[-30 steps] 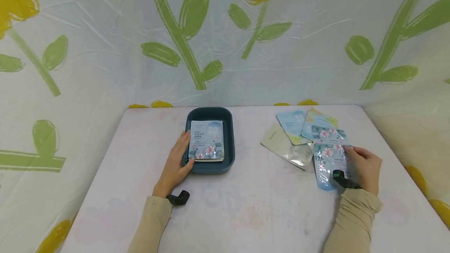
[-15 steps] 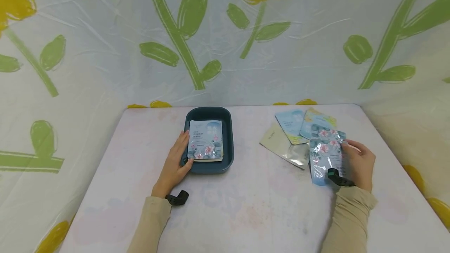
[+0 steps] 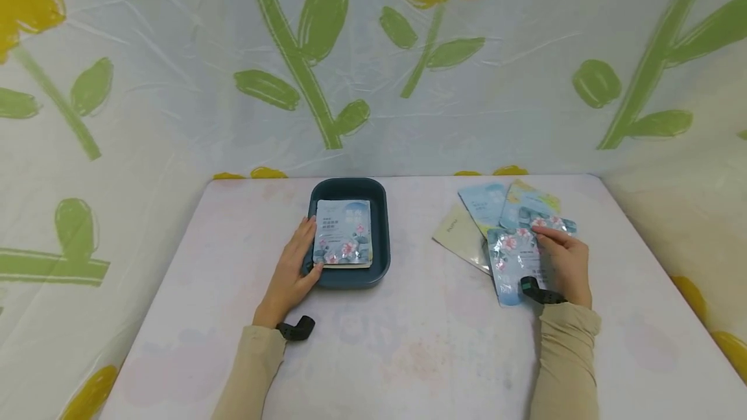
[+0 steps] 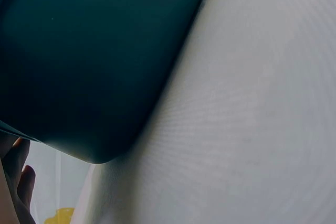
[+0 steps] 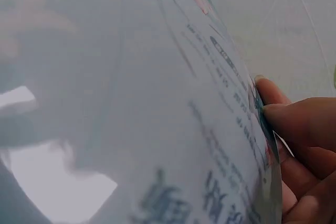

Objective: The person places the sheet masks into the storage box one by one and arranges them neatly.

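In the head view my right hand [image 3: 566, 264] pinches the right edge of a glossy blue face mask packet [image 3: 513, 261] printed with pink flowers. The right wrist view shows thumb and fingertips on the edge of this packet [image 5: 210, 114], which fills much of that view. My left hand [image 3: 292, 271] rests along the left side of a dark teal tray [image 3: 380, 238], its fingers fairly straight at the rim. Inside the tray lies a small stack of packets [image 3: 342, 232], a flowered one on top. The tray's wall [image 4: 94, 66] covers most of the fingers in the left wrist view.
Behind the held packet lie another flowered packet [image 3: 554, 220], a blue-and-yellow packet [image 3: 525, 199], a light blue packet [image 3: 481, 203] and a pale beige packet [image 3: 461, 232], overlapping. The white table [image 3: 408, 355] ends at a flower-printed cloth backdrop [image 3: 525, 115].
My right hand has drawn the flowered packet leftward off the pile's right side, over part of the beige packet. The other flowered packet has turned slightly. My left hand and the tray stay put.
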Motion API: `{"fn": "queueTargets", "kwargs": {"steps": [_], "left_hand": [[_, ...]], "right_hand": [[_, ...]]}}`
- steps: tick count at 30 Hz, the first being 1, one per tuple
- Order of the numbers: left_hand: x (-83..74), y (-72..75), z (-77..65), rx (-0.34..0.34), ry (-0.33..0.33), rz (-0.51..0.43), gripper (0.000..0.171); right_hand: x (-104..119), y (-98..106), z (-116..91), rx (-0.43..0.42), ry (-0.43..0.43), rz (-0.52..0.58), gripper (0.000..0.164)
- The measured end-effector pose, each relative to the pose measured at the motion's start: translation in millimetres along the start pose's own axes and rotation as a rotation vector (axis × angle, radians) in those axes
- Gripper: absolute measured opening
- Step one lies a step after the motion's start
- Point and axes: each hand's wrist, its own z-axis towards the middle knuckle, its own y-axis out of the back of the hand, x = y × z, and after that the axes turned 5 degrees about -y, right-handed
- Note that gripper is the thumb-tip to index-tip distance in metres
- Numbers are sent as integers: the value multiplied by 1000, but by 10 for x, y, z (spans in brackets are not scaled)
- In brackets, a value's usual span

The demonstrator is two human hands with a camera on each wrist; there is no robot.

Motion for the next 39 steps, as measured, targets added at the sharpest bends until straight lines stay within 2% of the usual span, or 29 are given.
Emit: {"fn": "queueTargets", "kwargs": {"steps": [9, 16, 22, 25, 32, 35, 39], "left_hand": [[2, 0, 1, 4, 8, -1, 76], [4, -1, 1, 4, 11, 3, 75], [-3, 1, 6, 2, 6, 1, 76], [2, -3, 9, 1, 3, 5, 75], [6, -4, 11, -1, 1, 6, 75], [2, -2, 11, 0, 4, 6, 75], [-2, 0, 13, -1, 1, 5, 75]], "right_hand": [[3, -233, 17, 198, -21, 131, 28], [-2, -351, 3, 398, -10, 110, 47], [-48, -410, 16, 609, 26, 102, 66], [-66, -437, 27, 685, 53, 105, 74], [-81, -568, 27, 752, 123, 143, 78], [-92, -664, 16, 749, 148, 150, 75], [-98, -822, -24, 728, 124, 149, 74]]}}
